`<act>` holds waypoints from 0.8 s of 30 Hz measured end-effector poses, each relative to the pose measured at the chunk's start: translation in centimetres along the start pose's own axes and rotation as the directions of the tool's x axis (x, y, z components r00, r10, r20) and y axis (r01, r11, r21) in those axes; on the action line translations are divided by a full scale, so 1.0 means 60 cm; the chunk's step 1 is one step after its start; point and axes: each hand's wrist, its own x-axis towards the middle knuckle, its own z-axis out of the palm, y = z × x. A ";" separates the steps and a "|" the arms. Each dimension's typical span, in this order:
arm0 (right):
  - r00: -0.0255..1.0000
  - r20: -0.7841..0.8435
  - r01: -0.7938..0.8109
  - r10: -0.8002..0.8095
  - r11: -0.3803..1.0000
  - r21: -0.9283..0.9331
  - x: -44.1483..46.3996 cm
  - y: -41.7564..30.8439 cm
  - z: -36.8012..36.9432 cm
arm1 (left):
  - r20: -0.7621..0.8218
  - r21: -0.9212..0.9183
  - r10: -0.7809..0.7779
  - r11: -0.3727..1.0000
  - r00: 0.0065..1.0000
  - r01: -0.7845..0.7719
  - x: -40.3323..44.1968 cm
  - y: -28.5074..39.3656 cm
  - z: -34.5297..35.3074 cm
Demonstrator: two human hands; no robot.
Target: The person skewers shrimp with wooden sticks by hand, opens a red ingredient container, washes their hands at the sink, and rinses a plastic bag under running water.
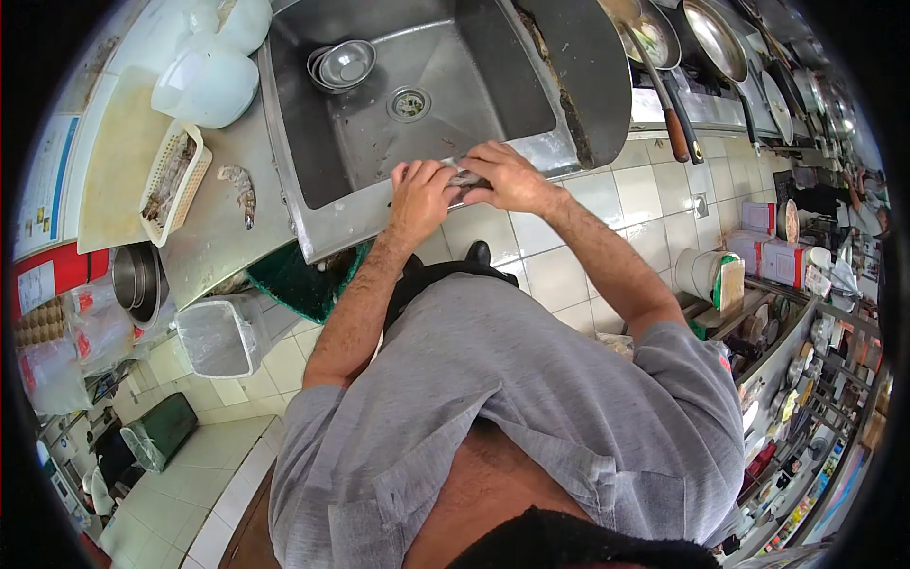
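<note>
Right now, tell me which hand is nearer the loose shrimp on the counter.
Left: the left hand is right of that shrimp, at the sink's front edge; the right hand is farther right.

The shrimp (245, 196) is banded grey, the latticed basket (191, 184) cream.

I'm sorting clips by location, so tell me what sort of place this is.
A kitchen, probably a commercial one: it has a metal sink, pans off to the right, and a shrimp beside a basket.
</note>
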 end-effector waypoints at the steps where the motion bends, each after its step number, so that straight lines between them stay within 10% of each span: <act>1: 1.000 0.002 -0.002 0.002 1.000 0.003 -0.002 -0.002 0.013 | 0.057 0.017 0.012 1.000 0.998 -0.013 -0.005 -0.005 -0.001; 24: 0.966 0.044 0.255 -0.256 0.966 0.038 0.013 0.040 0.032 | 0.082 -0.039 0.259 0.966 0.963 -0.256 0.004 -0.032 0.010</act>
